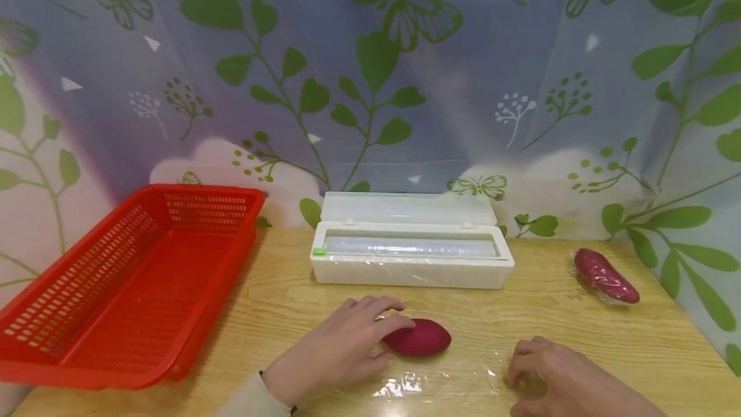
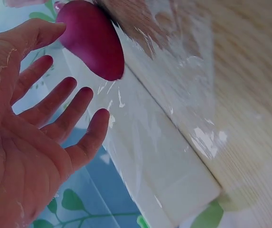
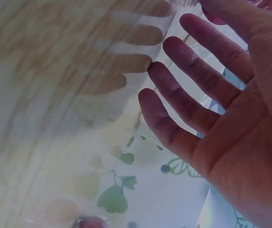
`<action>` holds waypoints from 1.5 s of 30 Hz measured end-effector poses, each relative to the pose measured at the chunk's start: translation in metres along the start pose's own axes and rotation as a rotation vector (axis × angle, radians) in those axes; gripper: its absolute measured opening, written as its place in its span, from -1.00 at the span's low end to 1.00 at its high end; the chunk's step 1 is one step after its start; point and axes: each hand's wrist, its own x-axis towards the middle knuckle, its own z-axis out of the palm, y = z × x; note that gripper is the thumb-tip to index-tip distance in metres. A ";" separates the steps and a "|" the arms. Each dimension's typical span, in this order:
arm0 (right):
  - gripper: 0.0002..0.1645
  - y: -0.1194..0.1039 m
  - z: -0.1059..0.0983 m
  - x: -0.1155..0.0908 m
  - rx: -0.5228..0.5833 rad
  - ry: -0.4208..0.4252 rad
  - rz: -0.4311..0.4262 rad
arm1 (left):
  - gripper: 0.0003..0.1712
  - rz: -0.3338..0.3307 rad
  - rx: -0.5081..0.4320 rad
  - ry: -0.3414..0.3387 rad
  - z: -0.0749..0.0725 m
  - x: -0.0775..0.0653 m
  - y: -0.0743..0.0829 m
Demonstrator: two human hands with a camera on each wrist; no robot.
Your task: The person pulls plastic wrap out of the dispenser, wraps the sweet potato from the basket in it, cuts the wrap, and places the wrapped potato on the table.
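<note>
A dark purple-red sweet potato (image 1: pixel 421 338) lies on a sheet of clear cling film (image 1: pixel 457 378) spread over the table. At its left end is my left hand (image 1: pixel 347 343), fingers apart and gently bent, the thumb right beside the skin in the left wrist view. To the right, at the film's right side, my right hand (image 1: pixel 556 375) is low over the wood with relaxed fingers; the right wrist view shows nothing in its palm. Behind the sweet potato stands a white cling film dispenser (image 1: pixel 411 273), lid raised, with a film roll (image 1: pixel 411 247) inside.
A red plastic basket (image 1: pixel 214 288) stands at the left. Toward the right back lies another sweet potato (image 1: pixel 604 275) wrapped in film. A curtain (image 1: pixel 463 114) printed with leaves and butterflies hangs behind the wooden table (image 1: pixel 278 314).
</note>
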 end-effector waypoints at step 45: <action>-0.89 0.003 -0.003 -0.012 0.174 0.144 -0.175 | -0.87 -0.383 -0.406 -0.283 -0.031 -0.082 -0.023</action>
